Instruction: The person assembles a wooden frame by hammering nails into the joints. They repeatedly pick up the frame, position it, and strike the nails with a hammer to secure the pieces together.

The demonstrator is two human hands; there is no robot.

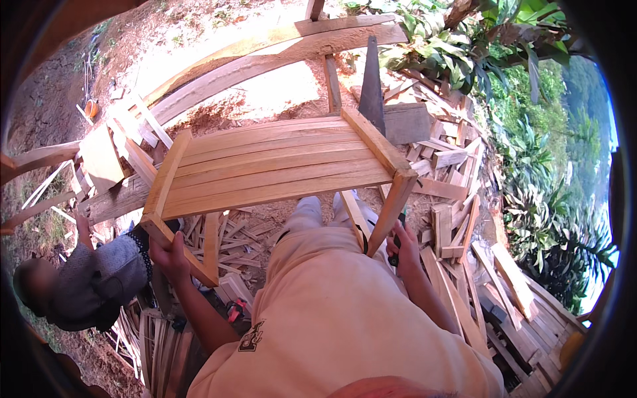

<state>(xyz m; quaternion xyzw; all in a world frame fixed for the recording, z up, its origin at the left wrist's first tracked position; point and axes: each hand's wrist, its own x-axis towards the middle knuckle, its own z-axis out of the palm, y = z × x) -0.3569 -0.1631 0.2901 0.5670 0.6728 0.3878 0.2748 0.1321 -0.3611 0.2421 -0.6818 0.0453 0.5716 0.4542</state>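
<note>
A slatted wooden frame, like a bench seat with short legs, is held up in front of me. My left hand grips its near left leg. My right hand is closed on a dark tool handle beside the near right leg; the tool itself is mostly hidden. My light trousers and shirt fill the lower middle.
Another person in a grey sweater crouches at the lower left. Wood offcuts and planks litter the ground on the right and under the frame. Long curved timbers and a dark saw blade lie beyond. Green plants stand at the upper right.
</note>
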